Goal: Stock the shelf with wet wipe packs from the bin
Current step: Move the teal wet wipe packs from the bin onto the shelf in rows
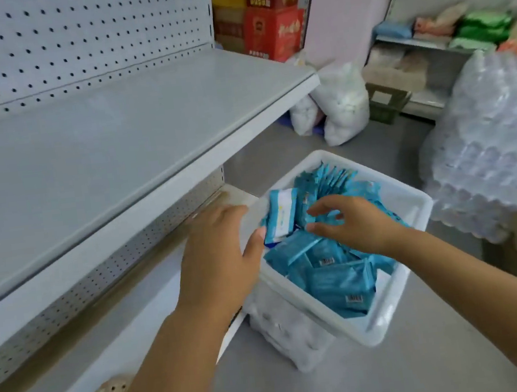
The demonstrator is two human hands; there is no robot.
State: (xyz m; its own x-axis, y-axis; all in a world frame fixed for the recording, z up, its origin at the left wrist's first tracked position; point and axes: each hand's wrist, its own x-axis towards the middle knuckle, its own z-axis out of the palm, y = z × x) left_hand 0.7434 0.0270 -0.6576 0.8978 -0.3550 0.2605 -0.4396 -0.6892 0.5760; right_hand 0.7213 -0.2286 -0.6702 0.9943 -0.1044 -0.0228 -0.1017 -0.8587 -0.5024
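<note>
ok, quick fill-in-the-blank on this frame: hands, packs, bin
1. The wet wipe packs sit in a ___ plastic bin.
2. Their wrappers are ___.
3. The left hand touches the upright pack with its ___.
4. The right hand, fingers loose above the packs, holds ___.

Missing words: white; blue; thumb; nothing.

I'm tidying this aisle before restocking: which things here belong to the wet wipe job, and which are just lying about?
Job: blue wet wipe packs, white bin, grey shelf, left hand, right hand.
Lying about: red cartons, white sacks, shrink-wrapped bottles, packets on the far shelf.
</note>
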